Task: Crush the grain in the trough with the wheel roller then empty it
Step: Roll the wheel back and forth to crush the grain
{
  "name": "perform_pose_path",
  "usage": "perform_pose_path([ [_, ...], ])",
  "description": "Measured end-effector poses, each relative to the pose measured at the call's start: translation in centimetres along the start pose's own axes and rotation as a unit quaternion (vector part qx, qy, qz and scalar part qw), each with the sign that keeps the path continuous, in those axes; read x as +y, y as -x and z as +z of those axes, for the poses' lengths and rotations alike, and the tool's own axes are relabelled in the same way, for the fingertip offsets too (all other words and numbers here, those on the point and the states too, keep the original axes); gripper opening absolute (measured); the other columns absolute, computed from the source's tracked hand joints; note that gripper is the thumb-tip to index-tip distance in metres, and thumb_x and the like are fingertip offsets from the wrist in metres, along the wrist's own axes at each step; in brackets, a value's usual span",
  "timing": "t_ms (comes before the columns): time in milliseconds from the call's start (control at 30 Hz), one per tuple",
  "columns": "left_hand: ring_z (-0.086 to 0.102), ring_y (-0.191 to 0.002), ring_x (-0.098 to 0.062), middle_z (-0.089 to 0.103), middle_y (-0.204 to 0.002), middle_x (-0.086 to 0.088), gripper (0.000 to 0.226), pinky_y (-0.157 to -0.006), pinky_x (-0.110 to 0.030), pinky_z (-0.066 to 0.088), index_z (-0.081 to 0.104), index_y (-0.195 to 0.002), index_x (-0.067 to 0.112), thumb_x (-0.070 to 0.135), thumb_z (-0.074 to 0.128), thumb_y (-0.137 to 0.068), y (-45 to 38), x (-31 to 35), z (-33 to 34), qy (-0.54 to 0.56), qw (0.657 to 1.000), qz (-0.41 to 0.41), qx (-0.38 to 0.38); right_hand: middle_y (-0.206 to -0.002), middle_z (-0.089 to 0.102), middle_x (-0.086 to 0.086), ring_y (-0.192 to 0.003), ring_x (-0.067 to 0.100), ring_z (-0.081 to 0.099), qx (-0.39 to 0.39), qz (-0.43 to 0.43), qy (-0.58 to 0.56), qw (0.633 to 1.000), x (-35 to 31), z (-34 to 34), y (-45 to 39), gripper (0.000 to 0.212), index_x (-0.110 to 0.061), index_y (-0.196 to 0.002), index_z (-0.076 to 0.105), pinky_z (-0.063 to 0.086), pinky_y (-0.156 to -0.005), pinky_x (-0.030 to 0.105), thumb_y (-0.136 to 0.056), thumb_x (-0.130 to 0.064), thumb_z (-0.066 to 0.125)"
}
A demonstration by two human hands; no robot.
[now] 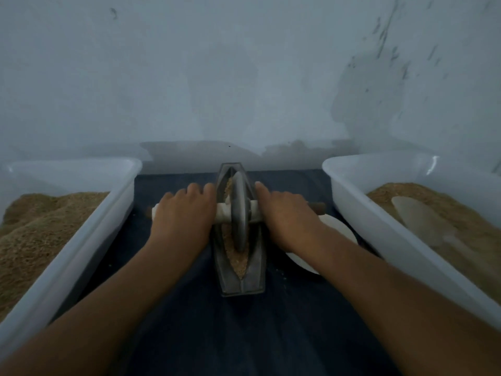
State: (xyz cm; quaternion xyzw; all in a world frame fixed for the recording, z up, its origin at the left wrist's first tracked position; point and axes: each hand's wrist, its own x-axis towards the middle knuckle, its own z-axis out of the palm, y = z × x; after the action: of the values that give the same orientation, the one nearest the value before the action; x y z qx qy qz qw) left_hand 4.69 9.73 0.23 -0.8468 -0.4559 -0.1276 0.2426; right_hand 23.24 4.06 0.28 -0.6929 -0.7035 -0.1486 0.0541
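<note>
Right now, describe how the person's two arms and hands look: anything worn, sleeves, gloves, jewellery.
Both arms are bare from the frame's lower edge to the fingers: no sleeves in view. The left hand and right hand wear no gloves. No rings, watch, bracelets or markings show on either wrist or hand, though the dim, soft picture could hide something small.
</note>
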Motion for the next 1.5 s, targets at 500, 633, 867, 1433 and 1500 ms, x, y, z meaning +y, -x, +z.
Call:
perform_pose_path([
  [500, 0.062, -0.079, -0.013, 0.058, -0.091, 0.008, 0.021, -0.057, -0.028, 0.031, 0.042, -0.091, 0.030, 0.041, 0.059, -0.088, -2.4, -1.6, 1.7, -0.027, 0.998, -0.036, -0.041, -0.103, 0.067, 0.012, -0.089, 0.035, 0.065, 0.046, -0.012, -0.033, 0.998, 0.6, 0.9, -2.2, 0.058, -0.010, -0.141, 0.034, 0.037, -0.066, 0.037, -0.090, -0.014, 0.060],
  [633, 0.063, -0.083, -0.013, 0.061, -0.095, 0.009, 0.012, -0.056, -0.027, 0.032, 0.049, -0.093, 0.032, 0.037, 0.058, -0.089, -4.1, -2.0, 2.8, 0.020, 0.996, -0.058, -0.057, -0.110, 0.065, 0.014, -0.099, 0.035, 0.062, 0.024, -0.005, -0.023, 0.999, 1.1, 1.0, -5.1, 0.053, -0.015, -0.141, 0.039, 0.040, -0.073, 0.039, -0.091, -0.013, 0.057],
  [867, 0.063, -0.081, -0.019, 0.063, -0.092, 0.005, 0.014, -0.060, -0.031, 0.034, 0.055, -0.096, 0.029, 0.033, 0.063, -0.086, -5.7, -1.7, 3.4, 0.014, 0.996, -0.078, -0.042, -0.133, 0.058, 0.008, -0.121, 0.029, 0.056, -0.097, 0.006, -0.067, 0.993, 2.2, 0.3, -8.7, 0.042, -0.030, -0.138, 0.047, 0.047, -0.099, 0.042, -0.097, -0.027, 0.054],
  [1433, 0.061, -0.094, -0.025, 0.059, -0.106, -0.003, 0.040, -0.073, -0.037, 0.036, 0.043, -0.112, 0.021, 0.032, 0.068, -0.083, 0.0, -0.7, -0.2, 0.041, 0.996, -0.046, -0.060, -0.087, 0.065, 0.008, -0.075, 0.029, 0.063, 0.041, -0.011, 0.057, 0.997, 0.0, -0.8, 0.6, 0.019, -0.009, -0.100, 0.055, 0.016, -0.047, 0.028, -0.084, -0.009, 0.066],
  [1500, 0.061, -0.093, -0.023, 0.058, -0.105, -0.002, 0.040, -0.072, -0.035, 0.034, 0.040, -0.109, 0.022, 0.031, 0.069, -0.082, 0.9, -0.7, -0.6, 0.045, 0.996, -0.045, -0.055, -0.062, 0.061, 0.012, -0.051, 0.029, 0.059, 0.046, -0.029, 0.061, 0.997, -0.4, -1.7, 1.5, 0.028, -0.004, -0.075, 0.058, 0.006, -0.048, 0.020, -0.061, 0.001, 0.081],
])
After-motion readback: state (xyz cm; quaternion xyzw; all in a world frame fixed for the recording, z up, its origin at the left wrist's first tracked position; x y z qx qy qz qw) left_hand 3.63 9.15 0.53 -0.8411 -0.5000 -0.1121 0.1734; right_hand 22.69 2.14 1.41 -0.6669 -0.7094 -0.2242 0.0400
